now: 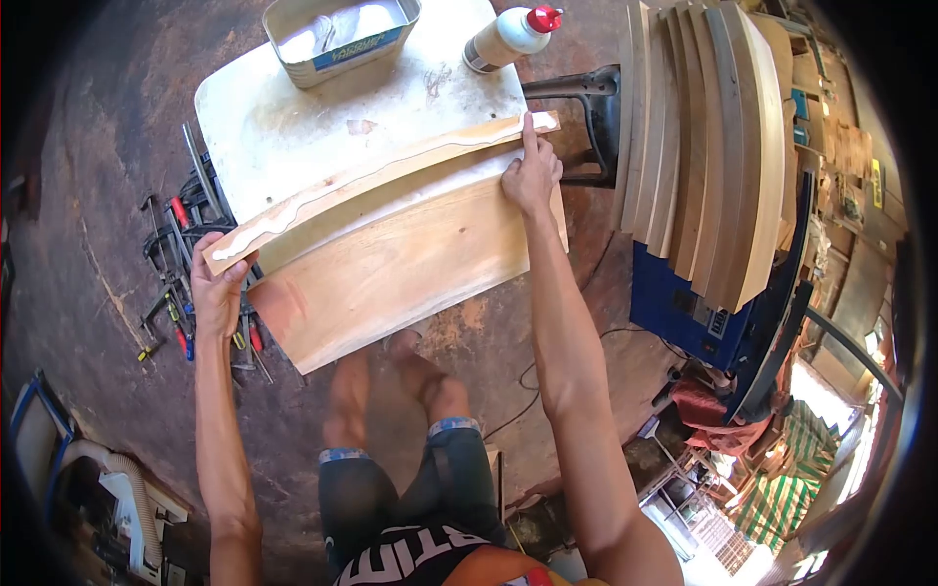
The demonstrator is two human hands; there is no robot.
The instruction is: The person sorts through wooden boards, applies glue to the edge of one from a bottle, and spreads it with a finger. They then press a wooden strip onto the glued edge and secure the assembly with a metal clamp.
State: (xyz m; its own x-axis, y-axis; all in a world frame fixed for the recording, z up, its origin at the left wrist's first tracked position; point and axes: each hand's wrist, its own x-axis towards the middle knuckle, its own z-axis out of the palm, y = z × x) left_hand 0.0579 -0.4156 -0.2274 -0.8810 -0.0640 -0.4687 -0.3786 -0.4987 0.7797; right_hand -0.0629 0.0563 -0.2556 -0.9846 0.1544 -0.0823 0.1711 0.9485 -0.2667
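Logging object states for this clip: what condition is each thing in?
Curved wooden strip: white bead along it
Left hand: gripping one end
Right hand: index finger extended
Lacquer thinner tin: open-topped
Bottle: red cap on
Curved boards: stacked
Clamps: piled together

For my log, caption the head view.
Left hand grips and right hand touches a curved wooden strip streaked with white paste over a white tabletop.

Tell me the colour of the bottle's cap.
Red; the cap shows best in the head view.
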